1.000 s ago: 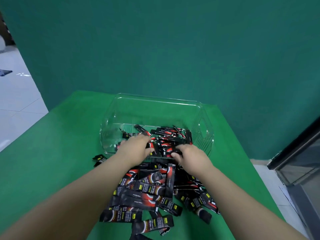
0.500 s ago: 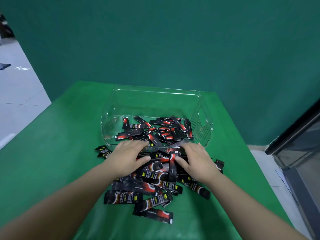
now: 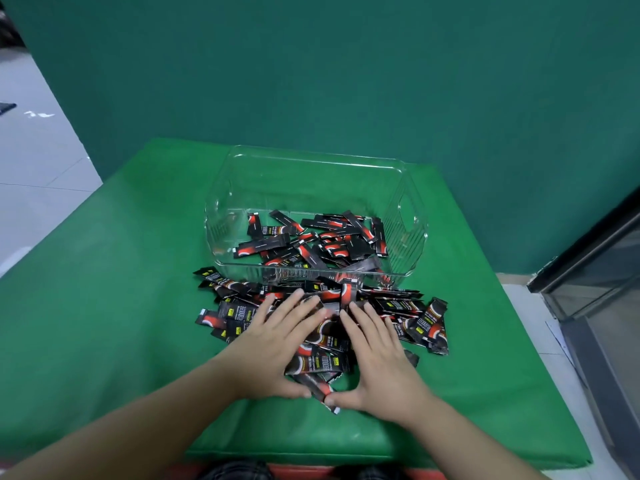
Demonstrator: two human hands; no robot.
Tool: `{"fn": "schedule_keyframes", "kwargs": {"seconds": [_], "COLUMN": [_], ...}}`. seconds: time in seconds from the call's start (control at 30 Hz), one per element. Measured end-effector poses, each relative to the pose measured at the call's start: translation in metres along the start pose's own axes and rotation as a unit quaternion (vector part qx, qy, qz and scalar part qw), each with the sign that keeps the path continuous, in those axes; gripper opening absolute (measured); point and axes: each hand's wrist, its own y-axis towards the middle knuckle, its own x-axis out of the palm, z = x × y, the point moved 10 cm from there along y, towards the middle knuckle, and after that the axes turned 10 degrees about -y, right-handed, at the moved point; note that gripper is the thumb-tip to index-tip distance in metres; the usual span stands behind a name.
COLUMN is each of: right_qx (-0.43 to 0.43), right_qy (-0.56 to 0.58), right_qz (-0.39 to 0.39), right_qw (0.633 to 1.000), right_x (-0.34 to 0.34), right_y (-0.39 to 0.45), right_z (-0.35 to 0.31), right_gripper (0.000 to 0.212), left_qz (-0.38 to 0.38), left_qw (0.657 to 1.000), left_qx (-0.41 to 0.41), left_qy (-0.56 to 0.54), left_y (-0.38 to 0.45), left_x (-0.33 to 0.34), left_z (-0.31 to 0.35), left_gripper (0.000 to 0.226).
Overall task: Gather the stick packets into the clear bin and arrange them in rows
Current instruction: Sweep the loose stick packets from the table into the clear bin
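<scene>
I see my left hand and right hand pressed flat, fingers straight, on loose stick packets piled at the clear bin's six o'clock; more packets lie jumbled inside.

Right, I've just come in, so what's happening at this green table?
A person is gathering black stick packets. The left hand and right hand lie flat, fingers spread, on the loose pile of packets on the green table, just in front of the clear bin. Some packets in the bin lie jumbled, not in rows.
</scene>
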Motion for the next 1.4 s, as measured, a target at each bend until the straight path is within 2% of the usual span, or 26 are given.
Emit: {"fn": "schedule_keyframes", "kwargs": {"seconds": [0.17,0.27,0.33,0.5,0.77,0.97,1.17,1.4], "right_qx": [0.068,0.101,0.099,0.074,0.040,0.062,0.082,0.086], "right_qy": [-0.001,0.014,0.023,-0.001,-0.009,0.001,0.040,0.076], "right_qz": [0.017,0.007,-0.014,-0.068,-0.029,0.025,0.063,0.099], "right_qw": [0.998,0.995,0.995,0.995,0.999,0.998,0.994,0.989], "right_x": [-0.018,-0.020,-0.018,-0.014,-0.024,-0.043,-0.053,-0.071], "right_y": [0.024,0.037,0.043,0.050,0.053,0.055,0.058,0.055], "right_z": [0.018,0.026,0.024,0.018,0.021,0.030,0.039,0.044], "right_gripper": [0.120,0.118,0.113,0.094,0.067,0.072,0.069,0.061], "left_qz": [0.016,-0.036,-0.028,-0.024,-0.019,0.031,0.070,0.090], "left_qw": [0.994,0.977,0.974,0.980,0.989,0.989,0.986,0.984], "left_qx": [-0.093,-0.189,-0.206,-0.192,-0.147,-0.141,-0.152,-0.148], "left_qy": [-0.054,-0.089,-0.089,-0.049,-0.011,-0.019,-0.025,-0.032], "left_y": [0.004,0.002,0.004,0.013,0.022,0.026,0.029,0.030], "left_x": [-0.007,0.002,0.000,-0.008,-0.019,-0.041,-0.051,-0.072], "left_z": [-0.031,-0.054,-0.060,-0.064,-0.060,-0.059,-0.064,-0.061], "left_gripper": [0.119,0.117,0.112,0.097,0.074,0.063,0.065,0.055]}}
